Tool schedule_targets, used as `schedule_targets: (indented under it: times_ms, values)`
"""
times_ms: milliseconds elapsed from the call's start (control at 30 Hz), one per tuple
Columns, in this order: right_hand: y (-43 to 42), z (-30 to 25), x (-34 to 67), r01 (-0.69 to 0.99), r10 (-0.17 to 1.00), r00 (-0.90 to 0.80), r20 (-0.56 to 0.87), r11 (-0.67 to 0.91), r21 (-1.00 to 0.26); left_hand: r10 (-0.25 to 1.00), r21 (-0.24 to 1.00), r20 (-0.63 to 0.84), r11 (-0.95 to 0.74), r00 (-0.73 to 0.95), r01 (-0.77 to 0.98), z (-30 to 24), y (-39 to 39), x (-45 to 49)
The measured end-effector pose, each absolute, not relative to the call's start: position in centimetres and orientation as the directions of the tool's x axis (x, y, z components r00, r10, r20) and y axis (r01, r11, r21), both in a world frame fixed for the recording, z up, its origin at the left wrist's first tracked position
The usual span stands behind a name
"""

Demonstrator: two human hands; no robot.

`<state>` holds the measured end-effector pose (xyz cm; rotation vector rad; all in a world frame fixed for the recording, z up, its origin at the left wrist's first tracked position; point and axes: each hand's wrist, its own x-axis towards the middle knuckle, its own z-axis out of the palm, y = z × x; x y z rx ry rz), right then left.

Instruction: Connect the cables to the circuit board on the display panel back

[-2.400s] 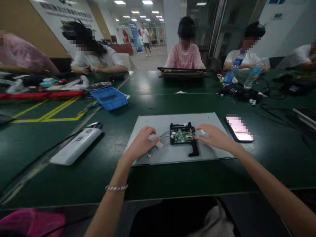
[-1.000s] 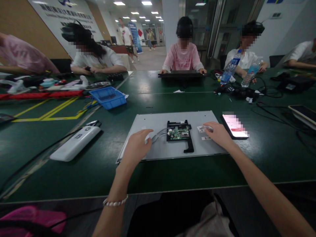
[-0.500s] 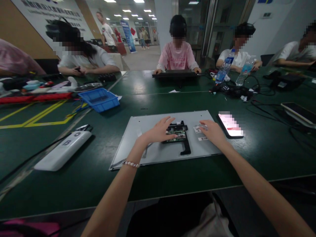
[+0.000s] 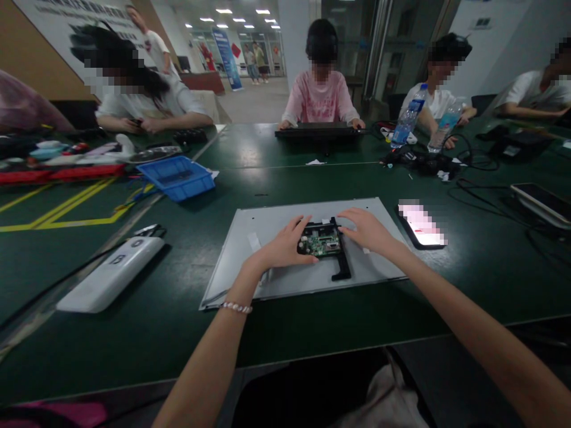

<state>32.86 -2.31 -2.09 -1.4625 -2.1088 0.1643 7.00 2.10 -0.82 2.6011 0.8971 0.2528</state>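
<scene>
A flat grey metal panel (image 4: 267,279) lies on the green table in front of me. On its middle sits a black frame holding a small green circuit board (image 4: 323,242), with a black arm sticking out toward me. My left hand (image 4: 285,246) grips the left side of that frame, thumb below and fingers curled over its edge. My right hand (image 4: 366,230) touches the frame's right side, fingers bent on its upper corner. Grey wires run out from under my left hand.
A lit phone (image 4: 422,224) lies just right of the panel. A white oblong device (image 4: 109,273) rests at the left, a blue tray (image 4: 176,176) behind it. Cables and two water bottles (image 4: 408,123) sit at the far right. Several people sit around the table.
Both hands have closed in on the black frame with the board: the left from the wires at the left, the right from the small labels at the right.
</scene>
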Motion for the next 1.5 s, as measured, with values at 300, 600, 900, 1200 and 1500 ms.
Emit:
schedule_targets:
  times_ms: [300, 600, 900, 1200, 1500]
  values:
    - [1.6, -2.1, 28.4, 0.930, 0.944, -0.222, 0.244, 0.280, -0.239, 0.614, 0.358, 0.084, -0.754, 0.785, 0.551, -1.2, 2.0, 6.9]
    - [-0.3, -0.3, 32.0, 0.961, 0.921, -0.147, 0.361, 0.220, -0.169, 0.620, 0.337, 0.069, -0.752, 0.781, 0.567, -1.1, 1.9, 6.9]
    - [-2.2, -3.0, 37.0, 0.905, 0.959, -0.163, 0.234, 0.239, -0.351, 0.630, 0.331, 0.045, -0.741, 0.775, 0.584, -0.9, 1.8, 7.1]
    - [-3.7, -3.2, 39.1, 0.846, 0.979, 0.027, 0.204, 0.086, -0.527, 0.634, 0.342, 0.019, -0.731, 0.773, 0.591, -1.0, 2.1, 6.9]
    - [-4.2, -3.3, 38.3, 0.834, 0.990, 0.025, 0.138, 0.055, -0.548, 0.639, 0.347, -0.004, -0.720, 0.769, 0.601, -0.7, 2.1, 7.1]
